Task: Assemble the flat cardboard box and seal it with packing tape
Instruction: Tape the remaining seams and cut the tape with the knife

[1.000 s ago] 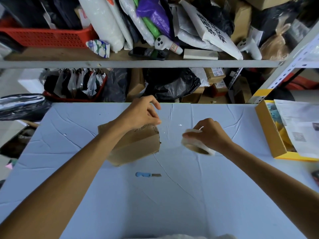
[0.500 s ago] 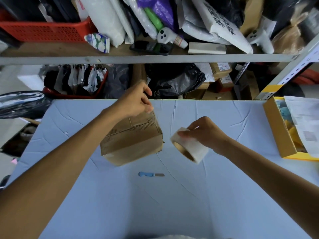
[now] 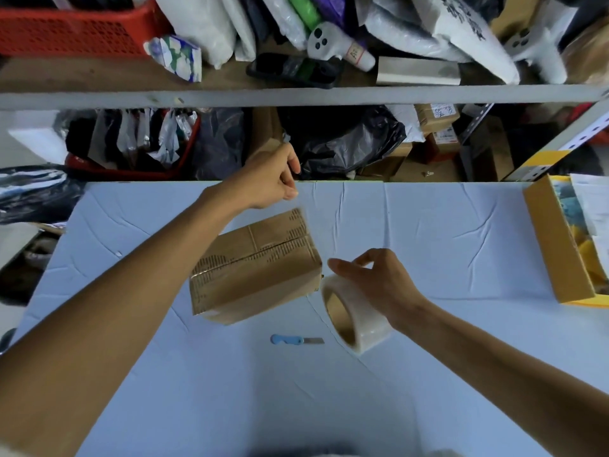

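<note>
Cardboard box point(image 3: 255, 268) is already folded up and sits on the blue table point(image 3: 428, 242), centre-left, rotated a bit, flap seam facing up. Glossy strip along the seam and over the near-left edge looks like tape already on; can't confirm how far it runs.

Tape roll point(image 3: 354, 313) is right beside the box's right corner, tilted with the core facing the camera, bottom edge at or just off the table. Right hand point(image 3: 379, 280) grips it from above, fingers curled over the outer wrap, thumb side toward the box.

Left hand point(image 3: 270, 179) is raised beyond the box's far end, thumb and forefinger pinched together, other fingers loosely curled. My read: it's holding the free end of clear tape pulled out from the roll, so a strip can be stretched over the seam. The tape itself is too transparent to see, so that's inference.

Small blue-handled knife point(image 3: 296, 340) lies on the table just in front of the box, probably for cutting the tape.
</note>
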Tool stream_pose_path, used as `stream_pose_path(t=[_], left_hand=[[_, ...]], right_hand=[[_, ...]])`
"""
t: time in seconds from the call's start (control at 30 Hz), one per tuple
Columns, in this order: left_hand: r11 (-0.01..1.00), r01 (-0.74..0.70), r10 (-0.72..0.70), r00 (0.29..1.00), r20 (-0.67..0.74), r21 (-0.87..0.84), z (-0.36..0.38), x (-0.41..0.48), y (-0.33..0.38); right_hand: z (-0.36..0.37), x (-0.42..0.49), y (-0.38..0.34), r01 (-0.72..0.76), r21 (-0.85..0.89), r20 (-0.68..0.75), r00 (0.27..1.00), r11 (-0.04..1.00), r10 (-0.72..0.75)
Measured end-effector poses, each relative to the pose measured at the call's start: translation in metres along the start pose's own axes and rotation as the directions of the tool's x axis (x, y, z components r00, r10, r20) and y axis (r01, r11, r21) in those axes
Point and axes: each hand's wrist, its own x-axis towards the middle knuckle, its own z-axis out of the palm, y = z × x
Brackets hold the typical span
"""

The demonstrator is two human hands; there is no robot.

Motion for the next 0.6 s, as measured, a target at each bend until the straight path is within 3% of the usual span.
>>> stream_pose_path(t=[0.6], left_hand=[[0.999,0.033,-0.036,0.994,0.106,0.025,0.010,0.028,-0.019]], right_hand=[[0.019,0.020,0.001,-0.051,0.023,-0.024,0.998,0.998,0.052]])
